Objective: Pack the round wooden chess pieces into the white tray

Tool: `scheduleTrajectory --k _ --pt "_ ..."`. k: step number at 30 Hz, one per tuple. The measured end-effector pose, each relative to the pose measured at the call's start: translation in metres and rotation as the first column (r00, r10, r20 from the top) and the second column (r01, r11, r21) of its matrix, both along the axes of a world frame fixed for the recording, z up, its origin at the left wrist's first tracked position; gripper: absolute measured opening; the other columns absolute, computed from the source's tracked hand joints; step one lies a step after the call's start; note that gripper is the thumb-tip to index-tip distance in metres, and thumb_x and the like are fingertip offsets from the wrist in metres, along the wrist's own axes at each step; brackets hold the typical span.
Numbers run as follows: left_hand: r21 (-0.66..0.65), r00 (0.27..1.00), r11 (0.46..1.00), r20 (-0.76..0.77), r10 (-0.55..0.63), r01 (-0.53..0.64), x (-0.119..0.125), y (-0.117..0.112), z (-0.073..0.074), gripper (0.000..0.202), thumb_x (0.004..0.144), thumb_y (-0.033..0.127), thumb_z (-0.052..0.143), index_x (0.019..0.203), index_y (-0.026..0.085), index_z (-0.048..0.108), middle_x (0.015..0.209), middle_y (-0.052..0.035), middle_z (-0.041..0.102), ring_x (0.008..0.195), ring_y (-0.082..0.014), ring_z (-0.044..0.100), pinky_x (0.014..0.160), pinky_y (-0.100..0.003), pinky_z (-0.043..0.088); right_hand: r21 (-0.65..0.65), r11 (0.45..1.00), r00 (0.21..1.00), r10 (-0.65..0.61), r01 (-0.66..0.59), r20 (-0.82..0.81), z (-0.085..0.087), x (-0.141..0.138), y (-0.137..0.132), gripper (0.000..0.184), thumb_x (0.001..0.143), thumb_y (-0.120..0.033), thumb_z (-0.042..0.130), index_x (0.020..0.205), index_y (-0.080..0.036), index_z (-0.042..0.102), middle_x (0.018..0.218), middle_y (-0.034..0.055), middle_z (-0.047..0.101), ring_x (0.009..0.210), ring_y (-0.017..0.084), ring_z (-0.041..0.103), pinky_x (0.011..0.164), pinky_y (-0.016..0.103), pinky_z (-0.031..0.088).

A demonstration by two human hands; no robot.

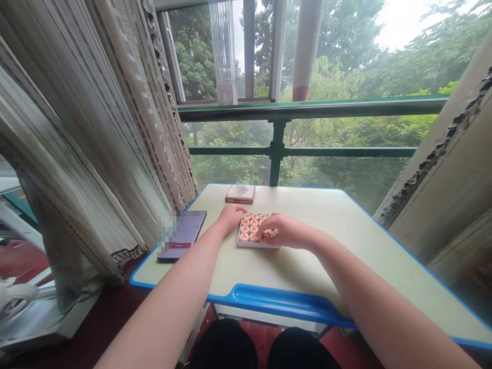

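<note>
A shallow white box [257, 245] sits on the table, filled with rows of round Chinese chess pieces [246, 229]. Red characters mark the pieces on the left, and a black one shows near my right fingertips. My left hand [231, 218] is closed on the box's far left corner, its fingers bent over the edge. Over the box's right half, my right hand [282, 229] reaches down with curled fingers, its fingertips at a chess piece [263, 237] in the front row. This hand covers several pieces on the right.
The box lid [240, 194] lies flat beyond the box. A dark purple book or folder [183, 238] rests at the table's left edge. The pale table [307, 205] has a blue rim and a blue front tray [280, 302]. Behind stands a green railing [277, 148]; curtains hang at both sides.
</note>
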State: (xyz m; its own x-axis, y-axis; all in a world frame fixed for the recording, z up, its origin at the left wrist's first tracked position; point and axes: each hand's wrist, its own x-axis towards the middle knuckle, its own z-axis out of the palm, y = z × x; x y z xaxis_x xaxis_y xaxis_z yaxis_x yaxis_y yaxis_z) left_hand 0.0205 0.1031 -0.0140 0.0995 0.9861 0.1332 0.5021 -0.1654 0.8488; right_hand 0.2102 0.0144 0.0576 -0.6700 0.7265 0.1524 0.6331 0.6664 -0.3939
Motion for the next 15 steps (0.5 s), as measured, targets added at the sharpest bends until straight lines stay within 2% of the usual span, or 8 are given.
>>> scheduleTrajectory --k 3,5,12,15 --pt "-0.004 1.0 1.0 0.005 -0.004 0.005 0.0003 -0.0013 0.0016 0.025 0.062 0.013 0.047 0.072 0.014 0.07 0.077 -0.0055 0.07 0.075 -0.0169 0.061 0.067 -0.026 0.046 0.018 0.993 0.993 0.117 -0.117 -0.004 -0.0021 0.0005 0.0034 0.023 0.068 -0.009 0.059 0.081 -0.022 0.072 0.086 0.0018 0.069 0.08 0.016 0.059 0.081 0.027 0.042" --pt "-0.005 1.0 1.0 0.005 -0.009 0.009 0.0003 -0.0022 0.0025 0.025 0.061 0.013 0.047 0.072 0.014 0.069 0.077 -0.0056 0.069 0.074 -0.0168 0.061 0.066 -0.025 0.045 0.027 0.99 0.99 0.142 -0.142 -0.01 -0.0025 0.0007 0.0037 0.021 0.069 -0.009 0.058 0.077 -0.022 0.073 0.085 0.0012 0.07 0.078 0.015 0.06 0.08 0.026 0.042" --pt "0.003 1.0 1.0 -0.007 0.0 0.0 -0.0002 -0.0003 0.0008 0.026 0.062 0.013 0.046 0.072 0.014 0.07 0.077 -0.0053 0.069 0.074 -0.017 0.06 0.067 -0.026 0.046 -0.012 0.994 0.994 0.104 -0.104 -0.02 -0.0039 0.0017 0.0035 0.021 0.068 -0.008 0.059 0.076 -0.021 0.073 0.086 0.0024 0.068 0.079 0.015 0.06 0.073 0.024 0.045" --pt "0.007 1.0 1.0 -0.013 0.001 -0.001 -0.0008 0.0016 -0.0008 0.027 0.062 0.012 0.045 0.073 0.014 0.07 0.076 -0.0053 0.069 0.073 -0.017 0.06 0.068 -0.026 0.046 -0.034 0.999 1.0 0.011 -0.012 -0.027 -0.004 0.003 0.0062 0.022 0.067 -0.009 0.059 0.079 -0.022 0.073 0.09 0.0032 0.066 0.076 0.015 0.06 0.069 0.024 0.045"
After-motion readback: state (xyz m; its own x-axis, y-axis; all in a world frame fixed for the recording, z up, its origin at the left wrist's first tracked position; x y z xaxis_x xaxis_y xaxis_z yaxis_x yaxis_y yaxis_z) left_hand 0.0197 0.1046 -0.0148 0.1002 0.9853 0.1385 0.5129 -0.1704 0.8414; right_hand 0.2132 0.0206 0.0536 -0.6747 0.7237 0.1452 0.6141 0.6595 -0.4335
